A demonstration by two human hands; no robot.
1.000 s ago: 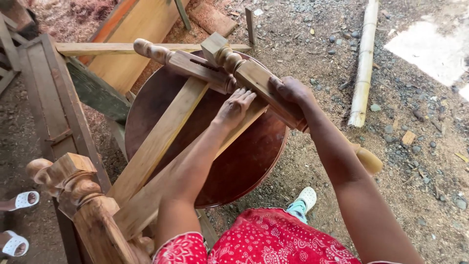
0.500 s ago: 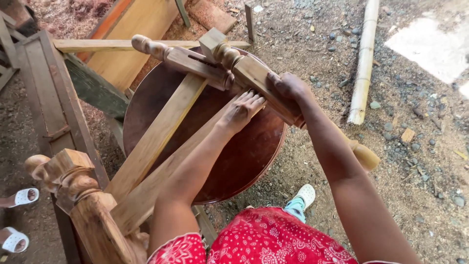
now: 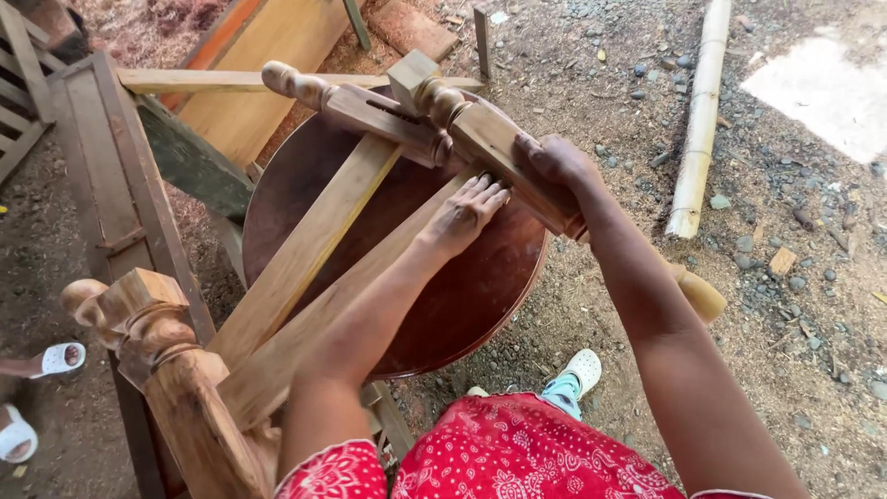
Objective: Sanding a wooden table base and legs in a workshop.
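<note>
Turned wooden leg, a pale post with a square block and rounded knobs at its far end, is lying across the top of a wooden frame above a round dark-brown tabletop, its near end sticking out past the tabletop's edge over the gravel. The right hand is wrapping over the square middle section of this leg, fingers curling across the top and gripping it firmly. The left hand is lying palm down, fingers stretched out flat and together, on a long pale rail that is running diagonally from the near left up to the leg; the fingertips are reaching the point where rail and leg meet, though the view is poor there and they may be pressing against the leg's underside rather than only the rail. A second rail is running alongside the first, just to its left. A second turned leg, slimmer and with a slot cut in it, is lying just beside the first at the far end. Another carved post is standing at the near left corner. A bamboo pole is lying on the gravel, well apart to the right. A red patterned garment is filling the bottom edge, with a white shoe showing below the tabletop.
</note>
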